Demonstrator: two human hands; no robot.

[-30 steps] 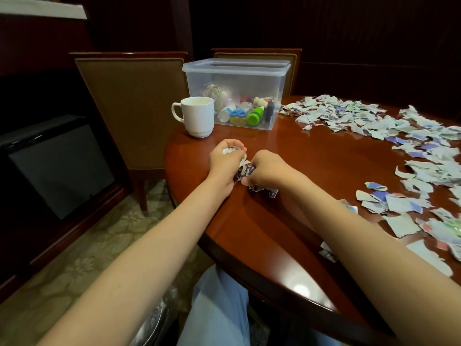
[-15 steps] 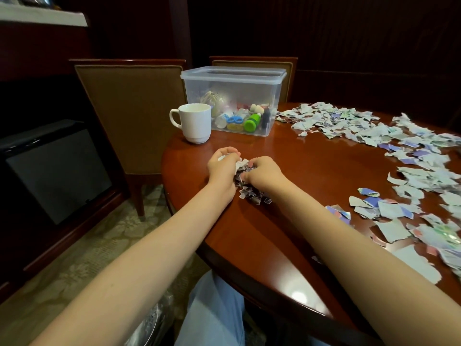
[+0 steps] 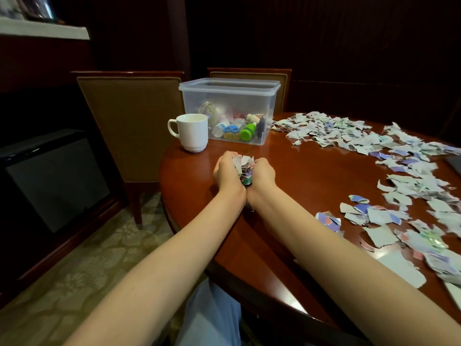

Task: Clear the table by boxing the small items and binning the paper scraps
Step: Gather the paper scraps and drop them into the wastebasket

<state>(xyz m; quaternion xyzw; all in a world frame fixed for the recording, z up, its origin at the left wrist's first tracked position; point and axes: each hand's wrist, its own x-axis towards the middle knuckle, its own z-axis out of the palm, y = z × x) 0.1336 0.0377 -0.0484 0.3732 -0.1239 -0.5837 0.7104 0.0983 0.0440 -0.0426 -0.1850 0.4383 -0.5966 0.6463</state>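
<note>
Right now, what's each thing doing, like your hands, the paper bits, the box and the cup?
left hand: holds the paper bundle, fingers curled round it.
right hand: holds the same bundle from the other side.
paper bundle: bunched up between both hands.
loose scraps: spread across the table, not yet gathered.
clear box: upright, small items inside.
mug: upright beside the box.

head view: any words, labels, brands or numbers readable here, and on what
No text can be read anywhere.
paper scraps on the table: coloured print, too blurred to read.
bundle of scraps gripped by the left hand and right hand: print too small.
small items in the clear box: any labels too small.
white mug: no marking on the side shown.
</note>
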